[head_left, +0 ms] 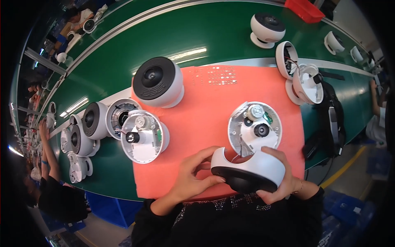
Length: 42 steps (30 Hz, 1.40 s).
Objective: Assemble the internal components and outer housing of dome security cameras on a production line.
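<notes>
The left hand [187, 180] and right hand [286, 184] both grasp the white-and-black front shell [256, 164], its dark face tilted toward the body, over the near edge of the orange mat [197, 127]. Thin wires [241, 150] run from the open white housing [263, 142] just beyond toward the shell; keeping them slack and unpinched seems wise. Farther off, a closed dome-shaped unit [158, 82] stands near rows of small shiny pieces [222, 76].

Factory assy. line: workers [57, 199] along green belt [218, 31].
</notes>
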Motion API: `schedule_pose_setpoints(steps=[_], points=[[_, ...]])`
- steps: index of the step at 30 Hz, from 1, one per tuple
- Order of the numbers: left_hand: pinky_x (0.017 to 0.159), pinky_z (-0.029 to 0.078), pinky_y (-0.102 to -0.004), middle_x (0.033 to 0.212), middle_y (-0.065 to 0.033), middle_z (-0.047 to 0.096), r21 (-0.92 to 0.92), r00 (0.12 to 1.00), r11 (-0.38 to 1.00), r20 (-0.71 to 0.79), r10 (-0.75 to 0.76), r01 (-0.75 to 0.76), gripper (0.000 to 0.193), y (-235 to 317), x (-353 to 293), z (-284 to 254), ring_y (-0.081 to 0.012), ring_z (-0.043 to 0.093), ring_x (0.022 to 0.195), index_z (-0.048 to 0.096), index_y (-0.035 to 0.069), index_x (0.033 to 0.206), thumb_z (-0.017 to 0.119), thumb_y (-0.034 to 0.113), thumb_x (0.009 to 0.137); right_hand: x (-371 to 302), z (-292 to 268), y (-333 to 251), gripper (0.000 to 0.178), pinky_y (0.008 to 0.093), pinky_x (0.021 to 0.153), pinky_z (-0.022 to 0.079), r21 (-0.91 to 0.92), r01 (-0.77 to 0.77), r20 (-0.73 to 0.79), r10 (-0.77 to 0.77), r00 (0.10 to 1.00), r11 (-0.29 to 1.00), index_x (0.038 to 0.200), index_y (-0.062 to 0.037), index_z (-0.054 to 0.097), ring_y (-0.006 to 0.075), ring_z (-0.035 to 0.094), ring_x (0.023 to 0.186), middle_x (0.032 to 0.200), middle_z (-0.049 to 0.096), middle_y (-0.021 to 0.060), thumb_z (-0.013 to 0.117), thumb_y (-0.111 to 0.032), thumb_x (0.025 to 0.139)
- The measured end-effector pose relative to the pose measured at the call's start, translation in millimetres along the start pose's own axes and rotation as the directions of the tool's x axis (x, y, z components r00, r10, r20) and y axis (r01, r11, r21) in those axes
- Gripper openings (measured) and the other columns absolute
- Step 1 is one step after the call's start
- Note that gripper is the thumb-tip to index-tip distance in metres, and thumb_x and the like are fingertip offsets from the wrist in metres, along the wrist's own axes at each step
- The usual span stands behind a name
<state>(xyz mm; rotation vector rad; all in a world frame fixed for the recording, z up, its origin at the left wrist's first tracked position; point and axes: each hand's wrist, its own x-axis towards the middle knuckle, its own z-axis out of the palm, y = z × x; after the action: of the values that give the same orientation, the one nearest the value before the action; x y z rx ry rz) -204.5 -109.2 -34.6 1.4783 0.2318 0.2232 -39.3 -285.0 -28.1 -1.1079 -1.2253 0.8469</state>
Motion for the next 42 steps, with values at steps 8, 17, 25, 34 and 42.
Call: schedule_pose_setpoints(steps=[8,17,25,34,42], points=[[0.066,0.051,-0.0283,0.09,-0.0117,0.06,0.418,0.981,0.892,-0.015,0.196,-0.172,0.058,10.2,12.8,7.1,-0.018,0.06,0.077,0.053,-0.005,0.112,0.079,0.012,0.063,-24.2,-11.8,6.3,0.071,0.0327,0.085,0.045,-0.236,-0.116,-0.186,0.072,0.98,0.965,0.127,0.0033,0.035,0.0264,0.057,0.099,0.117,0.051,0.0199,0.074,-0.013,0.07],[0.059,0.048,-0.0302,0.084,-0.0132,0.061,0.474,0.965,0.854,-0.035,0.259,-0.212,0.053,1.4,12.7,10.0,-0.0223,0.06,0.067,0.058,-0.004,0.107,0.077,0.012,0.06,-18.6,-18.1,8.7,0.063,0.0354,0.086,0.045,-0.211,-0.14,-0.132,0.114,0.985,0.967,0.125,0.0012,0.038,0.0321,0.056,0.103,0.118,0.051,0.0225,0.07,-0.017,0.074],[0.058,0.048,-0.0315,0.083,-0.0121,0.059,0.523,0.908,0.765,0.042,0.416,-0.375,0.042,-9.2,11.2,9.0,-0.0242,0.06,0.07,0.061,-0.004,0.099,0.071,0.006,0.059,-16.1,-14.5,8.4,0.056,0.0372,0.073,0.052,-0.338,0.065,-0.137,-0.117,0.984,0.939,0.109,-0.0008,0.049,0.0297,0.064,0.088,0.102,0.061,0.0176,0.077,-0.023,0.066],[0.059,0.048,-0.0316,0.08,-0.0097,0.056,0.557,0.912,0.744,0.063,0.406,-0.369,0.042,-4.0,17.4,11.3,-0.0243,0.059,0.069,0.062,-0.004,0.099,0.071,0.004,0.058,-12.8,-20.3,2.7,0.052,0.036,0.068,0.053,-0.456,0.12,-0.093,-0.181,0.979,0.882,0.11,0.0017,0.045,0.0306,0.065,0.08,0.092,0.063,0.0191,0.068,-0.031,0.077],[0.064,0.053,-0.0274,0.087,-0.0138,0.063,0.461,0.981,0.867,0.045,0.191,-0.19,0.044,-4.5,10.4,12.0,-0.0204,0.064,0.077,0.054,-0.004,0.101,0.075,0.009,0.065,-26.9,-18.9,6.0,0.053,0.0356,0.072,0.052,-0.257,-0.043,-0.175,-0.003,0.985,0.966,0.113,0.0028,0.041,0.0298,0.064,0.084,0.095,0.061,0.0219,0.067,-0.028,0.079]])
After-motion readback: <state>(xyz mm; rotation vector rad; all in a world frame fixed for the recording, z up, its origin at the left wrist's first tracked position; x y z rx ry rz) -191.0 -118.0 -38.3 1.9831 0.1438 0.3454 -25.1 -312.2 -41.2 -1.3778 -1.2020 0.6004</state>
